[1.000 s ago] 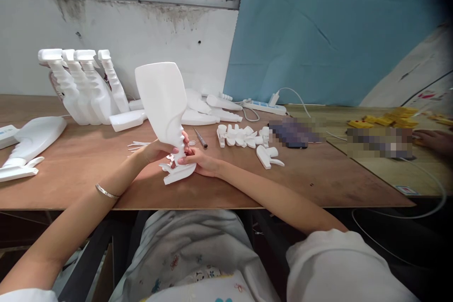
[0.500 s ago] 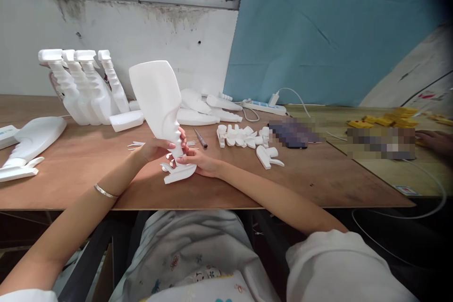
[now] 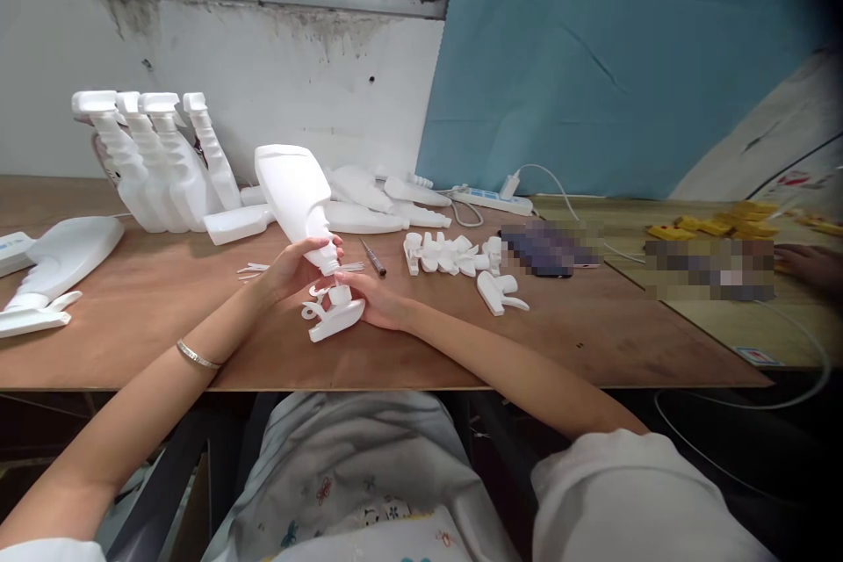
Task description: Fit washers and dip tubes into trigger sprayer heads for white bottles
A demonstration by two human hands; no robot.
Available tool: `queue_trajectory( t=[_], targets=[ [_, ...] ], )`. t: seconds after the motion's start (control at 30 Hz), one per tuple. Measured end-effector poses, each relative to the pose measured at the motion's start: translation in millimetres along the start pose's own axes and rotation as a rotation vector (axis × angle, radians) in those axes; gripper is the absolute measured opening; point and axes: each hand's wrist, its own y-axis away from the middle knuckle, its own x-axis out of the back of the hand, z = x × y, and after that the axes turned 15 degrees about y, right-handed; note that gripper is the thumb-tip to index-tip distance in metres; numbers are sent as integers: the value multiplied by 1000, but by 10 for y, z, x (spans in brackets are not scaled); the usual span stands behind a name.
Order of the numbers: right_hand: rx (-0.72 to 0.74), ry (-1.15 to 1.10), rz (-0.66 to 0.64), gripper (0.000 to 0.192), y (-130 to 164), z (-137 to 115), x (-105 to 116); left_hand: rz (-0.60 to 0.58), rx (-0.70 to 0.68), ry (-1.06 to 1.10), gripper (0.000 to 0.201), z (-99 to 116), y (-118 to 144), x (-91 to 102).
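Observation:
My left hand is closed around the ridged neck of a white plastic spray bottle, which is tilted upside down with its threaded mouth low. Just beneath that mouth is a white trigger spray head, its collar up, held in the fingers of my right hand. Bottle mouth and collar look apart, or barely touching. Small white ring-like parts lie left of the spray head. Thin white sticks lie on the table near my left hand.
Several bottles with spray heads stand at the back left. Other bottles lie behind my hands. A pen-like tool, several spray heads, a single spray head and a power strip are rightward. Another person's hand is far right.
The bottle has lowered and tipped, and its neck has come up off the spray head's collar, which is now visible. My right hand still holds the spray head in about the same place.

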Motion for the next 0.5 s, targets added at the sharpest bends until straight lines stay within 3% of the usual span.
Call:
queue_trajectory(
  t=[0.5],
  targets=[
    [19,-40,43,33,-61,72,27,27,33,-93,27,-31,21,-50]
  ],
)
